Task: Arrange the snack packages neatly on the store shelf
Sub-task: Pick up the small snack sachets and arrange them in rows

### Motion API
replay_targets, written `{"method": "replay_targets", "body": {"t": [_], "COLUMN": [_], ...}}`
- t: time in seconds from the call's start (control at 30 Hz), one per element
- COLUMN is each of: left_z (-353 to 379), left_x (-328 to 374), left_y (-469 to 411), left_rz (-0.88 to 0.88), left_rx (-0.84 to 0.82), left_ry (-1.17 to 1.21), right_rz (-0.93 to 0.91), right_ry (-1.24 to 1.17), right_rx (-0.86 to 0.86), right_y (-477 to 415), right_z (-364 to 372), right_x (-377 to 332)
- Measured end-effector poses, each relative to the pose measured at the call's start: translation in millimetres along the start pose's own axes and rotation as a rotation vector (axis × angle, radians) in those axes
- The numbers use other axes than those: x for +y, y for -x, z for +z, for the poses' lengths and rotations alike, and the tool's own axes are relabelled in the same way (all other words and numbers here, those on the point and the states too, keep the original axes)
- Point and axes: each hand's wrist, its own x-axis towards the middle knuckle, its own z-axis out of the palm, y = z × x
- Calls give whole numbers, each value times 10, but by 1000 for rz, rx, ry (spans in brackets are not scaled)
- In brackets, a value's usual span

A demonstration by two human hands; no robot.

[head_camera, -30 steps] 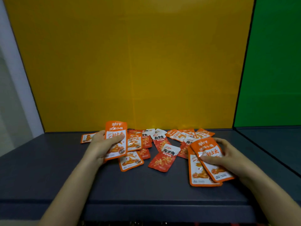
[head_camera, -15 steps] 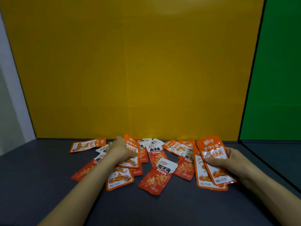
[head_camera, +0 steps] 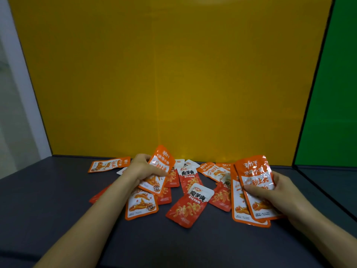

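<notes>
At the far left of the dark shelf [head_camera: 58,200] we saw a sideways orange packet [head_camera: 109,164] lying flat, close to the yellow back panel [head_camera: 173,74]. Just right of it our left hand [head_camera: 143,169] gripped a tilted orange packet [head_camera: 161,167], fingers curled over its face and its top edge raised above the heap. Below that wrist a flat orange packet [head_camera: 141,205] lay face up on the shelf.

In the middle, the red snack packets [head_camera: 190,205] overlapped loosely, the nearest one slanting toward us. Behind them the rear orange packets [head_camera: 214,171] lay scattered near the back panel.

On the right, our right hand [head_camera: 278,194] grasped a stack of orange packets [head_camera: 255,188], with the thumb pressed across the front one. We made out at least two packets in it. We could not tell whether its lower edge touched the shelf. Past that hand stood the green side panel [head_camera: 332,93].
</notes>
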Motion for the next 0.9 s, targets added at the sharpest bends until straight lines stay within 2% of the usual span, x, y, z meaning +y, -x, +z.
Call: {"method": "replay_targets", "body": {"t": [0.13, 0.23, 0.33, 0.47, 0.57, 0.63, 0.67, 0.73, 0.83, 0.9], "left_z": [-142, -248, -262, -247, -220, -188, -193, -258, -377, -400], "left_x": [54, -61, -290, -452, -494, -509, -523, -556, -605, -626], "left_y": [238, 491, 712, 769, 661, 621, 595, 522, 435, 403], "left_rz": [64, 14, -5, 48, 98, 71, 59, 35, 7, 8], "left_rx": [32, -34, -60, 31, 131, 251, 294, 285, 120, 111], "left_ry": [345, 398, 264, 9, -322, -597, -655, -628, -542, -560], "right_rz": [-5, -8, -12, -23, -28, -31, -30, -28, -28, -29], "right_ry": [12, 26, 30, 31, 29, 32, 35, 40, 47, 48], "right_rx": [-5, -14, -9, 11, 11, 18, 23, 32, 46, 55], "right_y": [20, 31, 50, 84, 121, 142, 150, 163, 174, 177], "right_z": [21, 39, 45, 62, 86, 87, 84, 81, 84, 86], "right_x": [-12, -19, -17, 2, -9, -17, -17, -13, -18, -22]}}
